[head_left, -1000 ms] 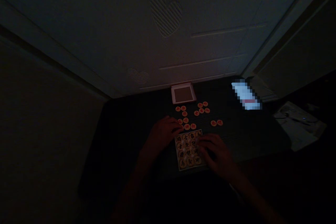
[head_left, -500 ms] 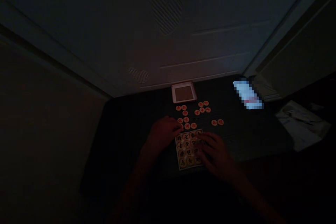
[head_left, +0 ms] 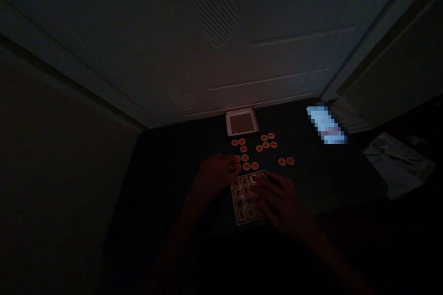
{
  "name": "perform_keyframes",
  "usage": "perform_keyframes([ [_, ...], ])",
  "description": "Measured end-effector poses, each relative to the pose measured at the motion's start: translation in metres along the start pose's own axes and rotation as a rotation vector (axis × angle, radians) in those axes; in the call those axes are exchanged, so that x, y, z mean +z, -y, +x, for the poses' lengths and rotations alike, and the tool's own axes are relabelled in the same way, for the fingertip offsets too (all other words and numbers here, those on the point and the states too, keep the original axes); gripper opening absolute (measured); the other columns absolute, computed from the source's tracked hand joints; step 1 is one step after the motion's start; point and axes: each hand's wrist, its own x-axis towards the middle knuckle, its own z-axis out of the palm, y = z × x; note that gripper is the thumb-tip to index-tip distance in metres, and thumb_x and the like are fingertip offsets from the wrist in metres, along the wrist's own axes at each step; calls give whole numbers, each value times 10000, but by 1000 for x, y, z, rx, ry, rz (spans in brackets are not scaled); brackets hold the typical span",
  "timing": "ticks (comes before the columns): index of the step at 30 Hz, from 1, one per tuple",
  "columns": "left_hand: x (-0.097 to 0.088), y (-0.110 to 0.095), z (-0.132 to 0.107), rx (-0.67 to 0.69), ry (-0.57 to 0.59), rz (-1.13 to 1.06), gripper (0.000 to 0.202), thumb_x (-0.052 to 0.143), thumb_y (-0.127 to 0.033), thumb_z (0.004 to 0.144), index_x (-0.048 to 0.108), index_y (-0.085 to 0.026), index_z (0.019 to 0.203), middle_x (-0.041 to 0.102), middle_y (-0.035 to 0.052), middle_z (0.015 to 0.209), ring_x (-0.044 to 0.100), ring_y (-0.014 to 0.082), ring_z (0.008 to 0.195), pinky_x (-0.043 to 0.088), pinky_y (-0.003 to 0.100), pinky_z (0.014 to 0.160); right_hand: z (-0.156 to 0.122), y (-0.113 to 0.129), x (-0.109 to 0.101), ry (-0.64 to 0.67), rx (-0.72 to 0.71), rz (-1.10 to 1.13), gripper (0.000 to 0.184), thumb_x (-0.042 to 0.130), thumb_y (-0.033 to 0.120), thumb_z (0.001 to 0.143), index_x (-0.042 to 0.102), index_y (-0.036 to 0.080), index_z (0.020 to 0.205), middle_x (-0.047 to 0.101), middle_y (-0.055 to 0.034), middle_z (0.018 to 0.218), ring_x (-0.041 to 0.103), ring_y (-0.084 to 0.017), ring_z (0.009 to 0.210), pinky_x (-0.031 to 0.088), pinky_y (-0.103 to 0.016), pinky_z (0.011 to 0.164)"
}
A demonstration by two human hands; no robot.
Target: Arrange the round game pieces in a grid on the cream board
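In a near-dark room, a person's right hand [head_left: 281, 203] lies with fingers spread over the near right part of a small tray [head_left: 238, 220] packed with black-marked game pieces [head_left: 245, 191]. In this light I cannot tell whether a piece is pinched beneath it. The left hand [head_left: 212, 176], loosely curled, rests at the tray's far left corner, and I cannot tell whether it grips anything. Just beyond its fingertips lie loose red-marked pieces [head_left: 245, 166] on the dark table [head_left: 166, 184], with more [head_left: 266, 144] scattered further out and the empty lid [head_left: 242, 123] behind them. A lit phone [head_left: 325, 124] glows well off to the right. The gloom looks like the main hazard: a sweeping finger could knock seated pieces out of their rows, or nudge a round loose one so it rolls off the table unseen.
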Motion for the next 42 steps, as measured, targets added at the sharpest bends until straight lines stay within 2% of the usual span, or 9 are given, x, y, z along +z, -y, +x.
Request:
perform_keyframes([
  [6,5,3,1,-5,16,7,177,659,-372,888,736,-239,976,774,38,958,703,223,882,505,319,761,-2,-2,0,34,-30,-26,554,620,341,969,484,305,1505,583,-10,1496,401,-338,1437,403,-598,1101],
  [11,7,1,2,-33,-2,25,196,632,-380,899,736,-237,982,768,42,922,699,211,828,491,305,713,0,-1,-2,82,-59,-49,553,620,375,966,489,303,1499,546,9,1532,360,-346,1469,330,-640,1159],
  [19,-7,-3,0,-70,21,-33,161,641,-364,884,729,-239,936,772,33,906,716,227,820,510,327,706,1,0,-2,72,-38,-54,564,640,356,952,489,318,1494,561,9,1518,372,-328,1475,336,-638,1166],
  [25,-13,5,-20,-43,-78,-279,171,737,-329,844,710,-253,995,761,-11,882,702,169,740,536,293,678,1,0,-1,85,-37,-66,522,620,337,964,514,318,1474,550,21,1528,364,-324,1479,317,-630,1178],
  [29,-13,9,-35,9,-158,-536,305,755,-237,835,685,-240,1131,738,11,992,713,148,827,585,291,772,1,0,0,69,-31,-65,568,618,326,967,462,342,1514,567,20,1512,382,-316,1471,325,-622,1173],
  [33,-10,8,-42,35,-161,-665,246,723,-213,870,728,-257,1111,685,26,1062,698,124,826,603,270,744,0,-1,0,77,-25,-64,586,617,336,969,444,336,1529,576,11,1504,382,-319,1469,329,-622,1168],
  [36,-4,8,-44,13,-158,-747,199,735,-250,874,749,-255,1073,673,38,1102,698,120,806,616,271,729,0,-1,-1,68,-21,-58,584,619,338,967,451,326,1526,587,-1,1493,388,-316,1466,335,-615,1165],
  [39,1,7,-45,-38,-144,-832,178,760,-288,858,757,-240,1029,704,48,1128,725,148,866,632,286,757,0,0,-1,69,-14,-54,542,606,328,974,486,322,1503,594,-10,1486,393,-314,1464,338,-610,1162],
  [42,3,3,-47,-142,-117,-885,173,763,-291,849,757,-242,1016,769,29,1047,749,172,895,642,315,816,0,-1,-1,61,-20,-37,502,601,335,976,525,321,1472,592,-12,1488,394,-320,1463,351,-613,1151],
])
